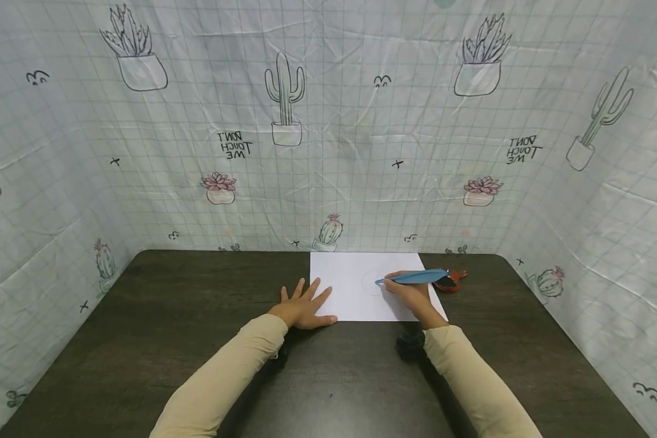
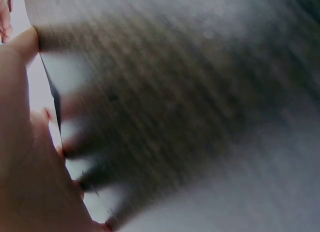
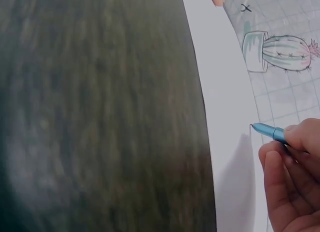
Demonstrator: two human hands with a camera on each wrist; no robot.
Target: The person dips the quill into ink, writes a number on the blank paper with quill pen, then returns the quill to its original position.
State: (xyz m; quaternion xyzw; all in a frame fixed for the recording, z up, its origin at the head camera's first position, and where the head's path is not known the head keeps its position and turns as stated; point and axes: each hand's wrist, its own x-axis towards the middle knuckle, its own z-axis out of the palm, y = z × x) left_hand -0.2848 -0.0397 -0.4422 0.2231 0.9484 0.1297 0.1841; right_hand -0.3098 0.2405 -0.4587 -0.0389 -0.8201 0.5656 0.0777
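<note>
A white sheet of paper (image 1: 345, 292) lies at the far side of the dark table, with a faint curved line (image 1: 364, 283) drawn on it. My right hand (image 1: 413, 295) pinches a blue pen (image 1: 416, 277) whose upper part is broad and feather-shaped. In the right wrist view the pen (image 3: 266, 130) has its tip at the paper, the thumb and fingers curled round it. My left hand (image 1: 302, 309) rests with spread fingers over the paper's near left corner; in the left wrist view the palm side of this hand (image 2: 30, 157) shows along the paper's edge.
A red-orange and black object (image 1: 453, 280) lies just right of the paper, partly behind the pen. The dark wooden table (image 1: 142, 340) is enclosed by a white grid-pattern cloth (image 1: 339, 121) printed with cacti. Black wrist gear (image 1: 410, 345) hangs under the right sleeve.
</note>
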